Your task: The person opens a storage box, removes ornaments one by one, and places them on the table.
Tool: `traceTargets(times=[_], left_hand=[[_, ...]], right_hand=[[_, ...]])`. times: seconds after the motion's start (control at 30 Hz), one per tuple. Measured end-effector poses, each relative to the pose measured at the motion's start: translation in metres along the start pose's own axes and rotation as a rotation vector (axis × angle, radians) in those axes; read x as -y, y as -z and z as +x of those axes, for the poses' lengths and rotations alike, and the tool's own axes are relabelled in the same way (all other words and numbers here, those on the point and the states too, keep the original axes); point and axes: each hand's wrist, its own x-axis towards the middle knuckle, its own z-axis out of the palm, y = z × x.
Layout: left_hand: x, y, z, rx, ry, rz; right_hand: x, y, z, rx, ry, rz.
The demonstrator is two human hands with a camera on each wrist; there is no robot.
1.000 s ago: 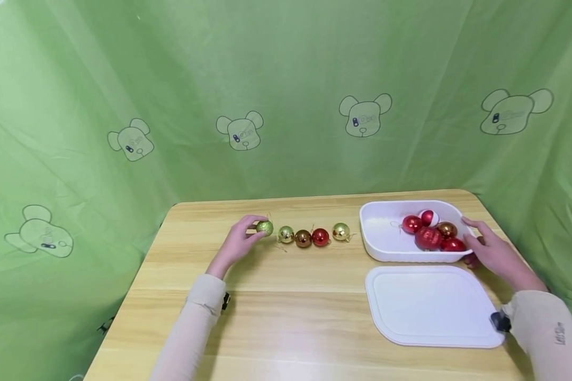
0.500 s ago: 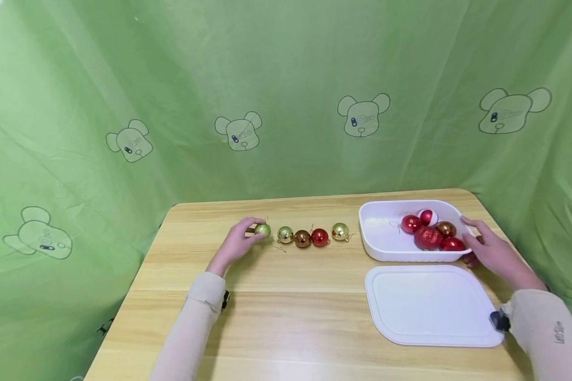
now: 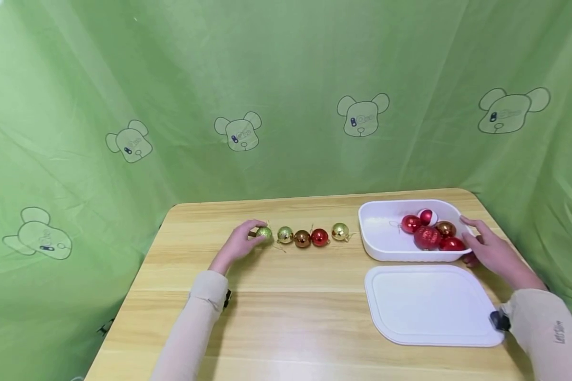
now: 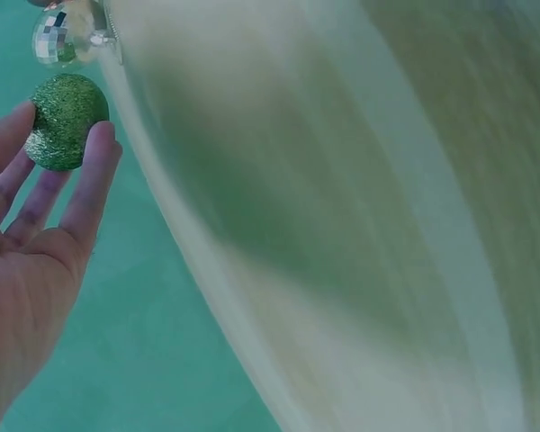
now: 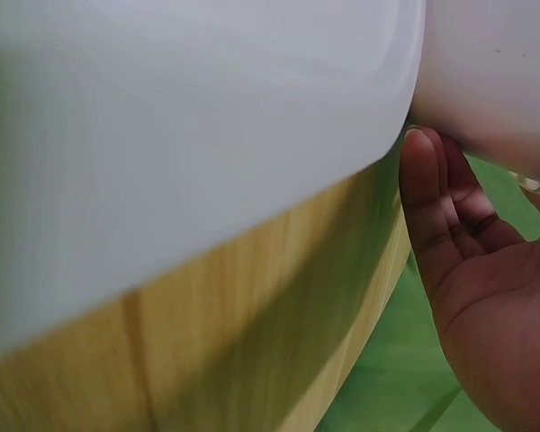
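Note:
My left hand pinches a glittery green Christmas bauble by its sides, at the left end of a row on the table. In the left wrist view the same bauble sits between thumb and fingertips, near a mirror-faceted bauble. To its right in the head view are a shiny pale-gold bauble, a bronze one, a red one and, after a gap, another gold one. My right hand holds the right end of a white plastic container, fingers against its outer wall.
Inside the container lie several baubles, among them a large textured red one and a bronze one. A white lid lies flat in front of it. Behind the wooden table hangs a green curtain.
The green bauble shifted slightly left, then slightly back right and lower, still in my left hand. My right hand stays at the container.

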Motion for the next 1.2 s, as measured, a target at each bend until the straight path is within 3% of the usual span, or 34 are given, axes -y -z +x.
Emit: traceTargets(times=[0.3,0.77,1.0,1.2], left_hand=[[0.000,-0.007,-0.003,0.057,0.002,0.028],[0.001,-0.012,-0.004,0.042,0.003,0.054],[0.001,-0.011,-0.007,0.029,0.008,0.039],[0.004,-0.003,-0.004,-0.004,0.019,0.065]], right_hand=[[-0.003,0.001,-0.007,0.002,-0.009,0.012],[-0.004,-0.001,-0.002,0.003,-0.002,0.005],[-0.005,-0.006,-0.002,0.003,0.001,0.053],[-0.002,0.000,0.001,0.004,-0.004,-0.035]])
